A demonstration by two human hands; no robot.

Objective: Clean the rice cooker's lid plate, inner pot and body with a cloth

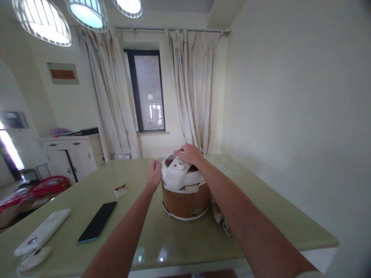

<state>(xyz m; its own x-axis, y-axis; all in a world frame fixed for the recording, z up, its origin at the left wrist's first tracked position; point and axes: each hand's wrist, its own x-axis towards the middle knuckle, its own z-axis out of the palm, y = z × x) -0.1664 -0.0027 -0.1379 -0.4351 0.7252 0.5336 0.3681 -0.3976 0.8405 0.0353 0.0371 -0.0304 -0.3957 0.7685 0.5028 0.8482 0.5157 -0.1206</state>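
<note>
White plastic over a brown drum: I see one squat, round rice cooker (181, 200) between both hands, its raised white lid panel (177, 175) running lengthwise away from me. The left hand (155, 172), curled, rests against its left rim; the right hand (189, 154) reaches farther, over the lid. They're apart; I can't tell whether either grips. Left of the left hand I count one flat black phone (97, 222), two white plastic devices (43, 231) and one small packet (120, 191).
</note>
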